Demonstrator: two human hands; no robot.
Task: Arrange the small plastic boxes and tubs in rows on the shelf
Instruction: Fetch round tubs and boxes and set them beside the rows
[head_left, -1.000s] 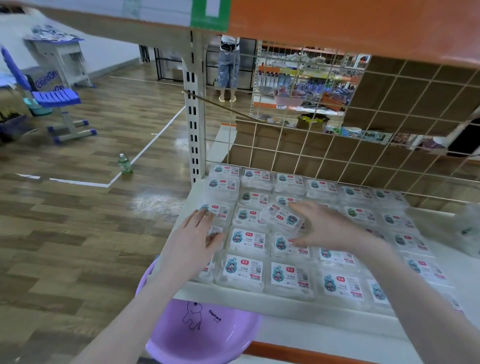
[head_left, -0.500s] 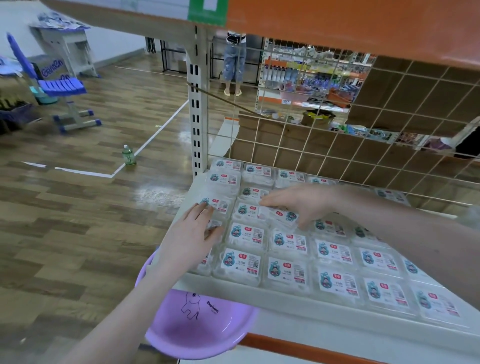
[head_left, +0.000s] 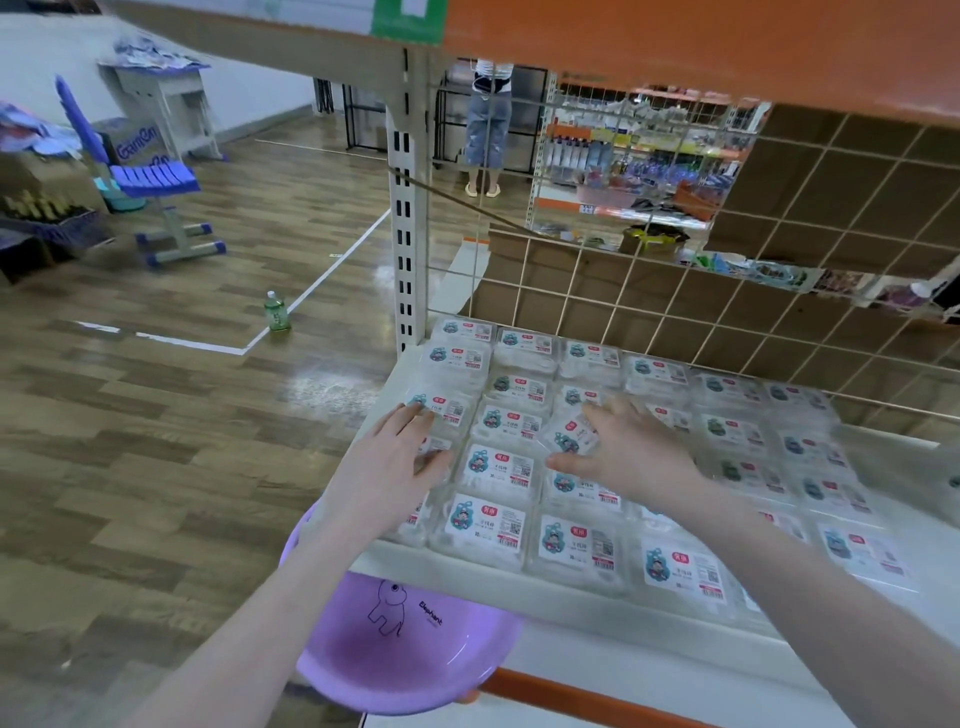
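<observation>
Several small clear plastic boxes (head_left: 500, 468) with blue-and-red labels lie in rows on the cream shelf (head_left: 530, 597). My left hand (head_left: 387, 467) rests flat, fingers apart, on the boxes of the leftmost column. My right hand (head_left: 631, 449) grips one tilted box (head_left: 569, 432) between thumb and fingers, lifted slightly above the third column. Boxes under both hands are partly hidden.
A purple basin (head_left: 410, 654) sits on the lower shelf under the front edge. A wire grid (head_left: 727, 312) backs the shelf and an orange shelf (head_left: 701, 47) hangs overhead. A green bottle (head_left: 276, 312) stands on the wooden floor; a person (head_left: 488, 124) stands beyond.
My right hand drew back from the far rows toward me and now holds a tilted box. My left hand stayed on the left column. The view shifted slightly.
</observation>
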